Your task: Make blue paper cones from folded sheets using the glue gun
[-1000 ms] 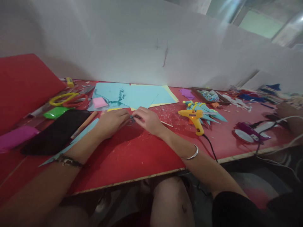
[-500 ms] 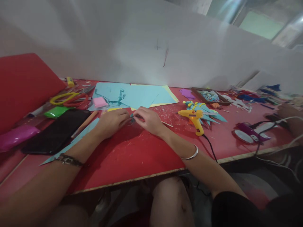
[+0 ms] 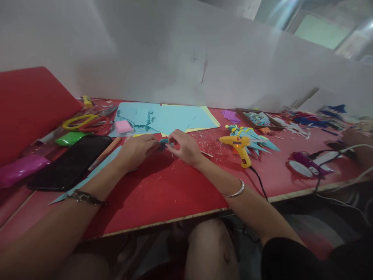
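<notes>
Here a red table [image 3: 175,198] meets a pale wall [image 3: 145,58]; mid-table, left hand [image 3: 138,149] and right hand [image 3: 185,147] pinch a teal piece [image 3: 163,144], with open room (mostly bare) before the front edge [image 3: 163,222].

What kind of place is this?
Probably a shared craft workspace, judging by the yellow glue gun on the red table, the light-blue sheets, and the scraps scattered about. Another person's hand shows at far right.

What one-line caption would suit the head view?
Left hand and right hand hold a teal piece over a red tabletop, yellow glue gun nearby.
</notes>
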The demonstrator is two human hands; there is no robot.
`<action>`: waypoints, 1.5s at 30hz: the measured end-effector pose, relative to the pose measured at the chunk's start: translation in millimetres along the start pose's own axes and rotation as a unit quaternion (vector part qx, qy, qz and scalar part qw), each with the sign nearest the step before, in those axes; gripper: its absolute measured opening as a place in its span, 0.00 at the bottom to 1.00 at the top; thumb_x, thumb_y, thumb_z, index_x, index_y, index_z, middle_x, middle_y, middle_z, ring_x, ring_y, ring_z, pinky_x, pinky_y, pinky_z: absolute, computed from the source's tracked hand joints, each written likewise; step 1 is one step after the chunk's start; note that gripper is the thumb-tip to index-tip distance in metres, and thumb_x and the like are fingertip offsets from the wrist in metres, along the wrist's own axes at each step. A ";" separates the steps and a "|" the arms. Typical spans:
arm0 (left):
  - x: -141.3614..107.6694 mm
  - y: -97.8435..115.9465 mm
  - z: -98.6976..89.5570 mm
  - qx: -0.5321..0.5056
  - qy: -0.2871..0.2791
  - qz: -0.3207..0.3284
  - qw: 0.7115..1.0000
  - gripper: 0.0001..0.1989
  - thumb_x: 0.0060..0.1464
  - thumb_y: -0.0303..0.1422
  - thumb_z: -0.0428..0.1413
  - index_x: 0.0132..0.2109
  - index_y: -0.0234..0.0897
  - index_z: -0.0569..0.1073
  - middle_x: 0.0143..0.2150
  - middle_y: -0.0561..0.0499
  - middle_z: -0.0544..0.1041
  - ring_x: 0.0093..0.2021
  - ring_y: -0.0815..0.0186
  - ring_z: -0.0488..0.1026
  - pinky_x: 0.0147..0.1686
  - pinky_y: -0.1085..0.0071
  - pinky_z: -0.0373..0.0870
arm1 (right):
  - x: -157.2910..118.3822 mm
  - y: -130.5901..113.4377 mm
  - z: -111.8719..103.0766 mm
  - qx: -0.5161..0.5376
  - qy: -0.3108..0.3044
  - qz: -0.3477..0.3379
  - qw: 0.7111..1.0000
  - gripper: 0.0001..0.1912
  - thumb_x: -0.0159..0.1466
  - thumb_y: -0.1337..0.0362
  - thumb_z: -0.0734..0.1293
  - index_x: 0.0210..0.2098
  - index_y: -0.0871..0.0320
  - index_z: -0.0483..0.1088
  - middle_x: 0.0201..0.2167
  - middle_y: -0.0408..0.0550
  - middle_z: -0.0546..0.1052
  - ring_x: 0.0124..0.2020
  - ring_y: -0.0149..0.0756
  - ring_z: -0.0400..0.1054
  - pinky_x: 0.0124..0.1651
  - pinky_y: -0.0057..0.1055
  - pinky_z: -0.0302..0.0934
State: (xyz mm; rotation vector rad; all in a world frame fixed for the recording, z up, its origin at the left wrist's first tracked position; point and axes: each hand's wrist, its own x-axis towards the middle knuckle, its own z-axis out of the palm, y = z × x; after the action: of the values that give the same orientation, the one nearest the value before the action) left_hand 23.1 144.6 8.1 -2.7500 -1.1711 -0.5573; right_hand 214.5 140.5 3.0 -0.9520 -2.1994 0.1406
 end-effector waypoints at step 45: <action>1.4 3.5 -2.4 -0.003 0.027 -0.040 0.999 0.17 0.57 0.36 0.40 0.26 0.36 0.67 0.29 0.50 0.70 0.30 0.68 0.67 0.31 0.73 0.62 | -0.6 -3.0 -0.3 -0.029 -0.032 0.112 0.993 0.08 0.64 0.62 0.48 0.37 0.57 0.54 0.23 0.43 0.65 0.22 0.31 0.57 0.26 0.27 0.44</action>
State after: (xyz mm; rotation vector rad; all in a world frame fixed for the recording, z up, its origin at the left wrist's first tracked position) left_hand 25.8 142.5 11.0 -2.6845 -1.2735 -0.6396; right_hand 213.2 138.0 4.0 -1.2429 -2.1588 0.2155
